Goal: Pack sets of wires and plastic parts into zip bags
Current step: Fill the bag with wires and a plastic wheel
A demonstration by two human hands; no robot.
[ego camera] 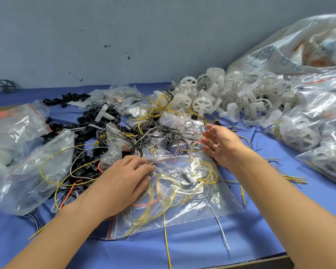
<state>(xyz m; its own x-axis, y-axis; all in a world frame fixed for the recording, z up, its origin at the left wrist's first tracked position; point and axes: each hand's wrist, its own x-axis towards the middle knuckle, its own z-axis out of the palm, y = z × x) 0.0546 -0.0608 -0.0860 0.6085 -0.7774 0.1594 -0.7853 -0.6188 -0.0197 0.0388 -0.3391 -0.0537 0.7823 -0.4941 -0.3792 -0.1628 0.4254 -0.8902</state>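
The blue table (264, 235) is crowded. A tangle of black, white and yellow wires (153, 133) sprawls across the middle, black plastic parts (81, 131) lie heaped to its left, and a mound of white plastic wheels (231, 94) rises by the grey wall (124, 35). Filled bags (308, 129) of wheels pile up on the right, and slack bags (33, 171) lie on the left. In front, a clear zip bag (211, 202) lies flat on the table with loops of yellow wire inside. The left hand (122, 179) lies on it, fingers (142, 164) bent and pinching its plastic. The right hand (221, 144) hovers at the bag's far edge over the tangle, fingers (208, 133) loosely spread, holding nothing.
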